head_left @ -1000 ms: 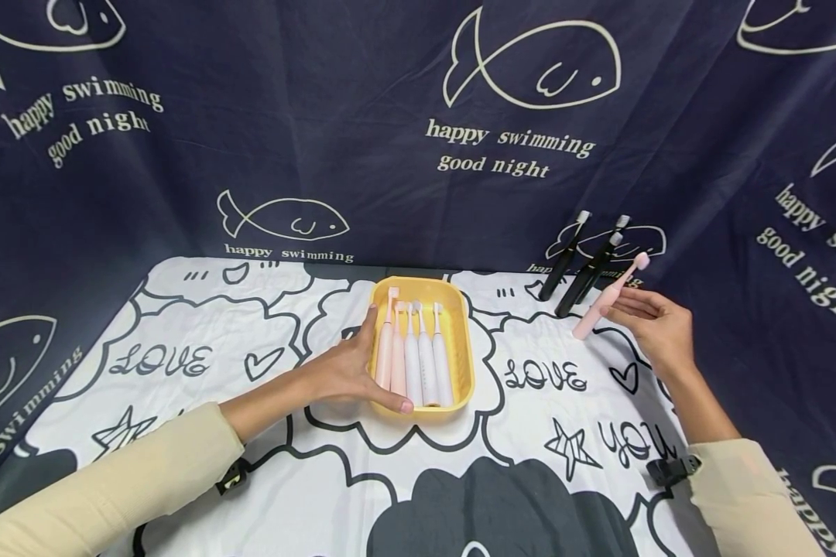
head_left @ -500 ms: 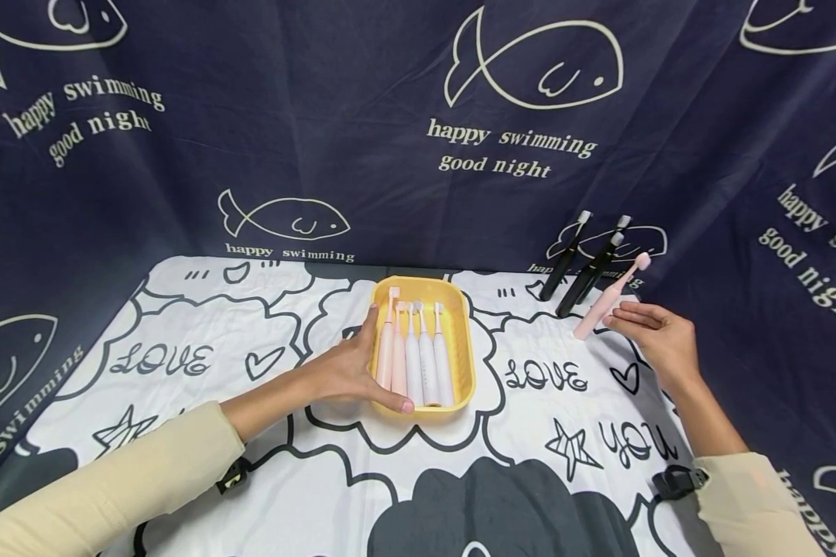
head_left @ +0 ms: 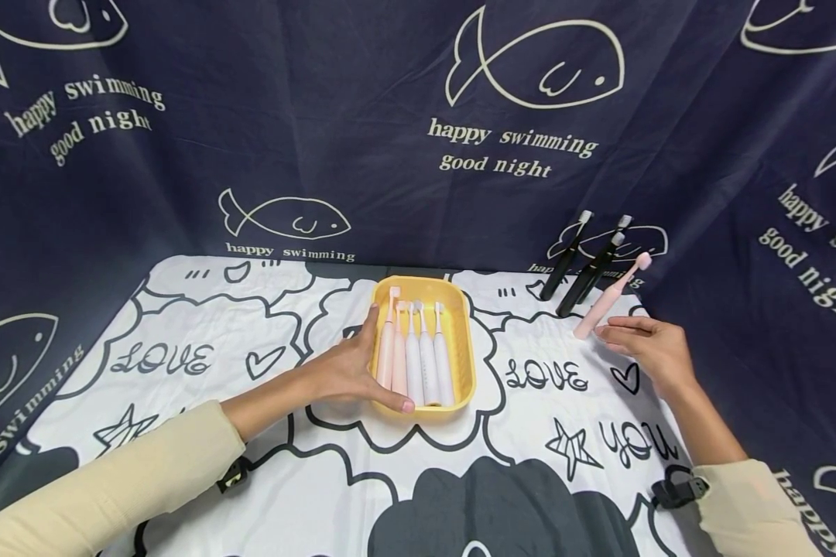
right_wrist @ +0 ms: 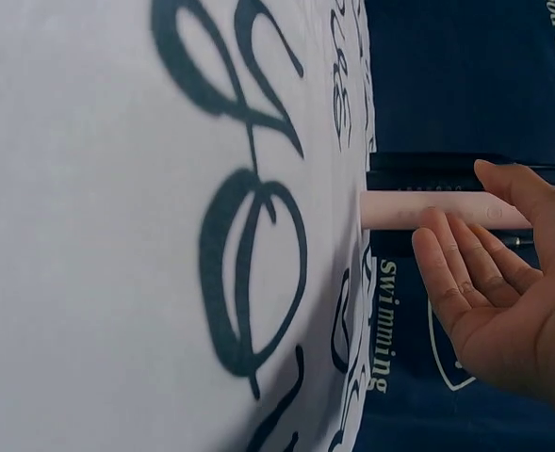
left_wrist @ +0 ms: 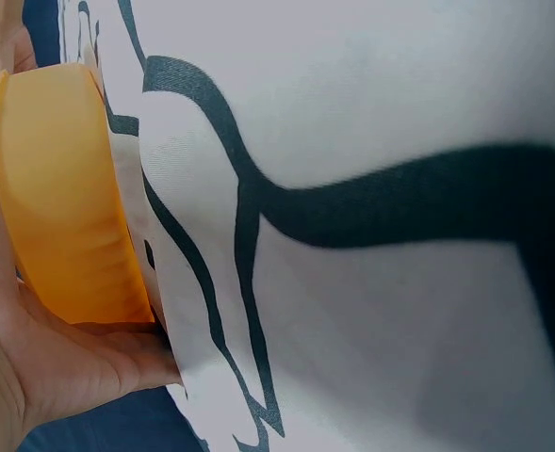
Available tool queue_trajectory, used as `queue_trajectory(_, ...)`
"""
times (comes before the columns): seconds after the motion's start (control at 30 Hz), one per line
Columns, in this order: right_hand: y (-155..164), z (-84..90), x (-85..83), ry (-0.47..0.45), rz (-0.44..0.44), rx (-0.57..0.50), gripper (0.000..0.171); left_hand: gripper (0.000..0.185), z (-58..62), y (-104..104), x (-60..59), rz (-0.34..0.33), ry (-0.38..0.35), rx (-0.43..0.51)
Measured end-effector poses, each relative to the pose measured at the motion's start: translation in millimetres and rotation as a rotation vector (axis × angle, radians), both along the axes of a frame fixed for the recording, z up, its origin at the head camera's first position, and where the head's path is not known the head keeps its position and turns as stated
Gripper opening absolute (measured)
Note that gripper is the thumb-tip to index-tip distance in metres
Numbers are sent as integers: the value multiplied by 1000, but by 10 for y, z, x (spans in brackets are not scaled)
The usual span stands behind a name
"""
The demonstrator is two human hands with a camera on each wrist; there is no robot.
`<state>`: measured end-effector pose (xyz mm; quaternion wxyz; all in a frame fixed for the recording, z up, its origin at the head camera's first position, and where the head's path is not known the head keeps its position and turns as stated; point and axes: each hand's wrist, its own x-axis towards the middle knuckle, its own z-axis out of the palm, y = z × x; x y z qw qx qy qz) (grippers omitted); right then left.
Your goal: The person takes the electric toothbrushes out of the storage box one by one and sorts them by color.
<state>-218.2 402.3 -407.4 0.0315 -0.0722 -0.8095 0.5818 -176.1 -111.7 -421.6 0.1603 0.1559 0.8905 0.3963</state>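
Brush stood upright just before the black ones, our relaxed right hand beside it holding nothing, our left hand gripping the tray, and we judged that pink handle light, stiff, slippery, best pinched midway

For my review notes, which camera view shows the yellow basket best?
The head view: it shows the yellow basket from above, with most of its rim, the five toothbrushes inside and the left hand gripping it. The left wrist view shows mainly its outer wall; the right wrist view lacks it.
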Motion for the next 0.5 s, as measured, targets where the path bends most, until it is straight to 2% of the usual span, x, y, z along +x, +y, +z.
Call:
queue_trajectory(0.13, -27, -9, -2, 16, 33, 15, 22, 180, 0, 0, 2, 0, 3, -2)
queue_trajectory(0.3, -85, -11, -8, 35, 85, -20, 17, 180, 4, 1, 2, 0, -1, -3)
queue_trajectory(0.37, -117, -8, -11, 32, 103, -52, 15, 180, 5, 3, 0, 1, -2, -3)
queue_trajectory(0.5, -183, 2, -14, 20, 138, -42, 17, 179, -1, 3, -4, 2, 1, -2)
